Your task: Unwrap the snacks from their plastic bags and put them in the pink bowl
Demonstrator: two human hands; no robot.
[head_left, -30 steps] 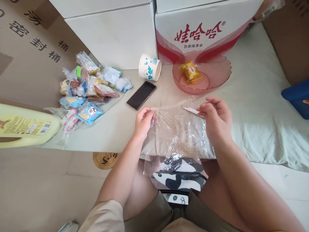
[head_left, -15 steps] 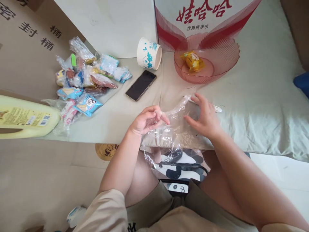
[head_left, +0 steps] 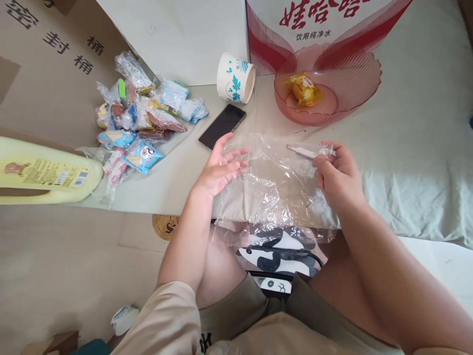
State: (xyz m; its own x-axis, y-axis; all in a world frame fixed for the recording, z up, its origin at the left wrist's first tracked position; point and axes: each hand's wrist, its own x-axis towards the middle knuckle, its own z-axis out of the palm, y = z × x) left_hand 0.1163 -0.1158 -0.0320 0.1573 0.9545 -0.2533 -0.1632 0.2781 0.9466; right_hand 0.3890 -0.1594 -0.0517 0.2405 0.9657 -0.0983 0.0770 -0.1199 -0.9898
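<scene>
A clear plastic bag (head_left: 264, 197) is spread between my hands, over the front edge of the cloth-covered surface and partly above my lap. My right hand (head_left: 338, 175) is closed, pinching the bag's upper right side between thumb and fingers. My left hand (head_left: 223, 170) has its fingers apart at the bag's left side, touching or just beside the film; I cannot tell which. A slim white object (head_left: 302, 152), its kind unclear, lies by my right fingertips, partly under the film. Just beyond my left fingers is a black phone (head_left: 222, 125).
Wrapped snacks (head_left: 144, 113) lie heaped at the left, near a pale yellow jug (head_left: 48, 172). A paper cup (head_left: 235, 79) lies on its side. At the back right, a pink bowl (head_left: 364, 84) holds one yellow-wrapped item (head_left: 305, 90). Boxes (head_left: 177, 39) stand behind.
My right hand has moved right and closed on the bag's film. My left hand has turned upward with its fingers spread. The bag is spread wider, and the view has shifted slightly.
</scene>
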